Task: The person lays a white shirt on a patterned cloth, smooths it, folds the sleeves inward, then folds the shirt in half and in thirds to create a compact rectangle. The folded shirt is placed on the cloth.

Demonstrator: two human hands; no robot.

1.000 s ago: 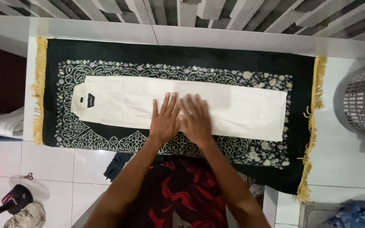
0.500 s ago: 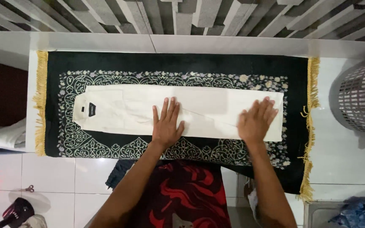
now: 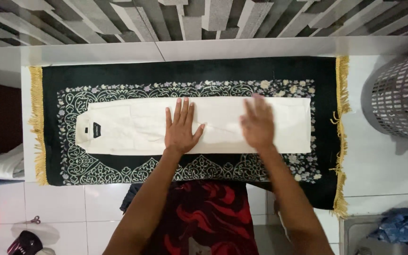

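Cream folded cotton garment (image 3: 133, 126) lay lengthwise on a dark green fringed patterned rug (image 3: 185, 71); left hand (image 3: 181, 128) pressed flat, fingers spread, pinning it, while right hand (image 3: 258, 123), open and gripping nothing, flattened creases.

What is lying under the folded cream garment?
A dark green rug with a pale floral border and yellow fringe lies under the cream garment. Both hands, left and right, lie flat on top. The rug's middle is covered, so its pattern there cannot be seen.
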